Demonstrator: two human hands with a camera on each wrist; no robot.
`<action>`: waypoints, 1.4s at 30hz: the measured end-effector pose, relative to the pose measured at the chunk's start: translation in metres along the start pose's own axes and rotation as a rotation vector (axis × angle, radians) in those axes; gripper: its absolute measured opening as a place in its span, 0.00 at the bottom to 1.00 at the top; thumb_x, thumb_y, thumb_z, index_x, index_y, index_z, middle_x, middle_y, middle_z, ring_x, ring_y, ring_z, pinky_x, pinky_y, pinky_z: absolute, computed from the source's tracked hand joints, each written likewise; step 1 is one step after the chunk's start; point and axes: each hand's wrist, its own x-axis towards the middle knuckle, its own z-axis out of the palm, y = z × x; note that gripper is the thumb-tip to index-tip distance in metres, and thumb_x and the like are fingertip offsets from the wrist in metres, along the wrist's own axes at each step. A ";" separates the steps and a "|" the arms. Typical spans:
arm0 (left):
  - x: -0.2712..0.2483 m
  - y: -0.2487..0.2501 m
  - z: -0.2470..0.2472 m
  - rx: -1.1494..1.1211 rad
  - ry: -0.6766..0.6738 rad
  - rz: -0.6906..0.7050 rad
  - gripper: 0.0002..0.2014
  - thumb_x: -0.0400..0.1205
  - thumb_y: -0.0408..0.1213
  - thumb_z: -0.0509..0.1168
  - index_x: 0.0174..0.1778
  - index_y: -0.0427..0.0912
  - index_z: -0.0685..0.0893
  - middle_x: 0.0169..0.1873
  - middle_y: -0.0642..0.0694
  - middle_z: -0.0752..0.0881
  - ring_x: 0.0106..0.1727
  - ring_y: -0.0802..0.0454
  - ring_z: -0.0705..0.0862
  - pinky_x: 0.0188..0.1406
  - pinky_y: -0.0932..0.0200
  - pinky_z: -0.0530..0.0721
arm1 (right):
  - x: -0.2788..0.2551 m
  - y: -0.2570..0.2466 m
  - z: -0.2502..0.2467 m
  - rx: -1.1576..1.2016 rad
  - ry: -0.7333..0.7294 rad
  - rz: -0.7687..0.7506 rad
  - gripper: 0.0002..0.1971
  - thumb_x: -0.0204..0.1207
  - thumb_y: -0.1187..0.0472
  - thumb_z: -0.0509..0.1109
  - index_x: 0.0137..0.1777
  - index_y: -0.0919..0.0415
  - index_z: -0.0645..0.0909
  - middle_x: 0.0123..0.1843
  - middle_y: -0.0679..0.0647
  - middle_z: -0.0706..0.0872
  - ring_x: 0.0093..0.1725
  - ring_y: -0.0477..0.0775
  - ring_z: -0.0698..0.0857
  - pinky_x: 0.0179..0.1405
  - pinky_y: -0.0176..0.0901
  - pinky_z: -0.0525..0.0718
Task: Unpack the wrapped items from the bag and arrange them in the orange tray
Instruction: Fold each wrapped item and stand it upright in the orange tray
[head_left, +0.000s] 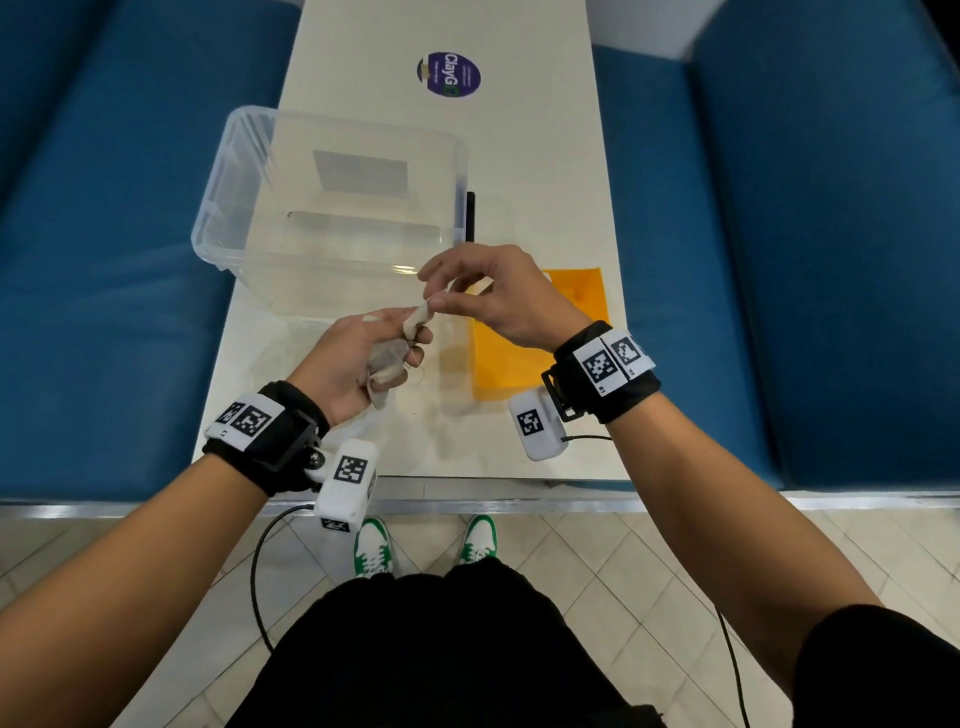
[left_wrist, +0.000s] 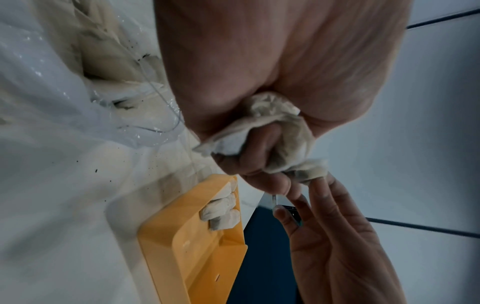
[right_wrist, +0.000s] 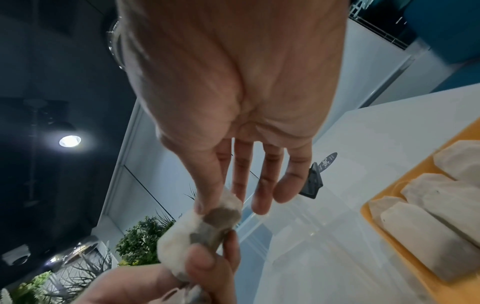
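A: Left hand (head_left: 345, 364)?
B: Palm up over the near left part of the worktop (head_left: 545, 182), fingers (left_wrist: 262, 144) curled round a bunch of wrapped items (left_wrist: 283, 131), pale papery packets crumpled in the fist. One packet (head_left: 415, 319) sticks out past the fingertips.

A: Right hand (head_left: 498, 296)?
B: Above and just right of the left one. Thumb and index finger (right_wrist: 207, 185) pinch the far end of that sticking-out packet (right_wrist: 205, 228); other three fingers spread loose, holding nothing. So both hands are on the same packet, in the air, not on the worktop.

A: Orange tray (head_left: 592, 291)?
B: On the worktop under and right of the right hand, partly hidden by it in the head view. Right wrist view shows several packets already lying in it (right_wrist: 426, 236), side by side, touching. Left wrist view shows the same cluster at the tray's far end (left_wrist: 221, 207).

A: Bag?
B: Clear plastic bag (left_wrist: 52, 86), crumpled on the worktop under the left wrist, some pale packets visible through it. Can't count them.

A: Other stuff?
B: Clear plastic bin (head_left: 332, 208) on the worktop beyond the hands, a black stick-like object (head_left: 470, 215) just beside its right wall, round purple sticker (head_left: 448, 74) at the far end. Blue seats (head_left: 104, 234) either side.
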 end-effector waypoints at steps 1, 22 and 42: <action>0.000 0.000 0.001 0.035 0.011 0.003 0.13 0.87 0.35 0.64 0.64 0.33 0.85 0.43 0.41 0.88 0.34 0.52 0.81 0.18 0.64 0.63 | 0.001 0.000 -0.002 -0.016 0.013 0.018 0.02 0.78 0.60 0.79 0.49 0.56 0.91 0.54 0.45 0.92 0.48 0.38 0.86 0.51 0.35 0.84; 0.008 -0.009 0.028 0.307 0.102 0.165 0.15 0.86 0.44 0.73 0.61 0.35 0.90 0.42 0.38 0.89 0.34 0.47 0.79 0.17 0.69 0.70 | -0.001 0.022 -0.060 -0.083 0.054 0.102 0.05 0.82 0.64 0.75 0.54 0.57 0.91 0.43 0.48 0.90 0.39 0.45 0.85 0.40 0.32 0.82; 0.020 -0.029 0.053 0.255 0.290 0.098 0.08 0.87 0.30 0.68 0.60 0.33 0.87 0.43 0.40 0.90 0.33 0.49 0.80 0.17 0.67 0.70 | 0.016 0.144 -0.064 -0.585 0.045 0.371 0.10 0.80 0.71 0.70 0.47 0.58 0.92 0.49 0.54 0.90 0.51 0.54 0.85 0.50 0.42 0.84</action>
